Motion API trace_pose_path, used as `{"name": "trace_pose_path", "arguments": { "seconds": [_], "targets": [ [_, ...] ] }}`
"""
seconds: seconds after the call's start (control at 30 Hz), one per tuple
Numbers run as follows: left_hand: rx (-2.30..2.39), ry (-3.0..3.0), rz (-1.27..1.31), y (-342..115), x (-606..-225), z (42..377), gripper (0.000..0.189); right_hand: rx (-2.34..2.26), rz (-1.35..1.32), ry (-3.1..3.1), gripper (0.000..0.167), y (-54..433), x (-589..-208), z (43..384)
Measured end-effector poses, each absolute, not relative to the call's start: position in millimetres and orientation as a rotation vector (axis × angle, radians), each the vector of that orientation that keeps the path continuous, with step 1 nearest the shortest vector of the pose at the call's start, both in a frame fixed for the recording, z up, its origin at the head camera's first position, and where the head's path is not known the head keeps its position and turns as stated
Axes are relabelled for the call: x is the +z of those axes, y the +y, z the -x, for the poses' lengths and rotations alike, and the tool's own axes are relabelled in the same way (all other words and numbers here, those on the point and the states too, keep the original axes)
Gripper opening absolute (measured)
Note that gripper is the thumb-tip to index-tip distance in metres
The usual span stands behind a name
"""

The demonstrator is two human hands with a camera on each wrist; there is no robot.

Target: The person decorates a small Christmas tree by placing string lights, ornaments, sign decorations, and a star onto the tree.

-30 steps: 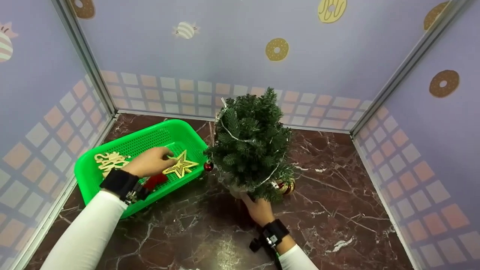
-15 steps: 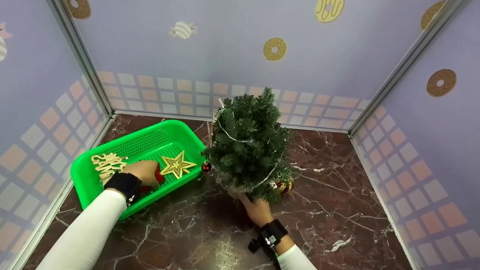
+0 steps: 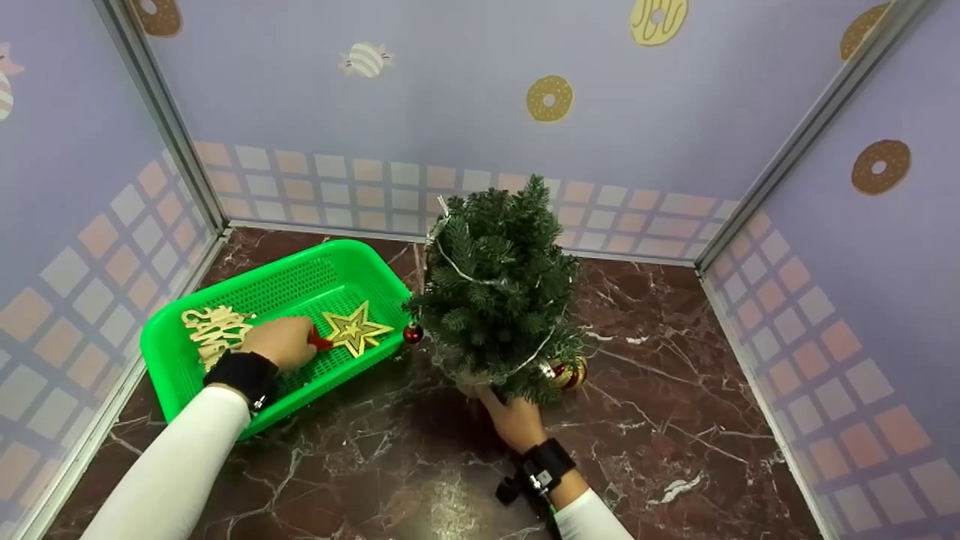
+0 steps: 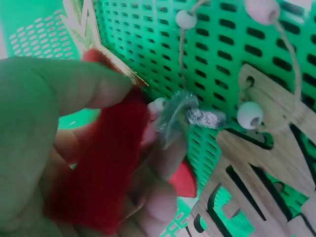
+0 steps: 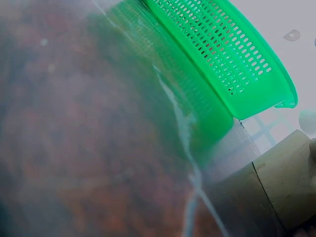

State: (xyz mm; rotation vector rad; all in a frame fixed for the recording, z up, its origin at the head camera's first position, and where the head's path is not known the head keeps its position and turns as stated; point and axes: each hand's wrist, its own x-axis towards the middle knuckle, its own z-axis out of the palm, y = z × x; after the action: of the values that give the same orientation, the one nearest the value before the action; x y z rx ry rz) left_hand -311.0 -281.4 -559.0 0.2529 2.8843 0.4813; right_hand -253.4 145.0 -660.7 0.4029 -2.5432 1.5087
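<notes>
My left hand point(image 3: 281, 345) is inside the green basket point(image 3: 161, 349), pinching a red bow point(image 4: 113, 158) between thumb and fingers. A silver twist tie point(image 4: 205, 118) sticks out beside the bow in the left wrist view. Right of this hand lies a gold star point(image 3: 356, 330); wooden letter ornaments point(image 3: 214, 330) with beaded strings are on its left. My right hand point(image 3: 521, 424) grips the small Christmas tree point(image 3: 499, 285) low at its base, fingers hidden under the branches. The right wrist view shows part of the pale base point(image 5: 286, 177).
A red bauble point(image 3: 412, 334) hangs at the tree's left, and a red and gold bauble point(image 3: 571, 371) is at its lower right. Silver wire point(image 3: 465, 276) winds round the branches. Patterned walls point(image 3: 465, 112) enclose the dark marbled table point(image 3: 645, 450) at the back and sides.
My left hand has moved from over the gold star leftward and down to the red bow, taken hold of it, and shifted up slightly. The right hand stays at the tree's base.
</notes>
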Motion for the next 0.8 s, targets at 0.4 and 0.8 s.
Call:
{"name": "trace_pose_path", "arguments": {
  "seconds": [0.4,0.8],
  "targets": [
    [1.059,3.054,-0.024,-288.1,-536.0,317.8,0.032,1.574,-0.4,-2.542,0.032,145.5,-662.2,254.7],
    [2.045,2.603,0.005,-250.6,-504.0,300.0,0.046,1.619,-0.329,-2.597,0.034,147.1,-659.6,249.4]
  ]
}}
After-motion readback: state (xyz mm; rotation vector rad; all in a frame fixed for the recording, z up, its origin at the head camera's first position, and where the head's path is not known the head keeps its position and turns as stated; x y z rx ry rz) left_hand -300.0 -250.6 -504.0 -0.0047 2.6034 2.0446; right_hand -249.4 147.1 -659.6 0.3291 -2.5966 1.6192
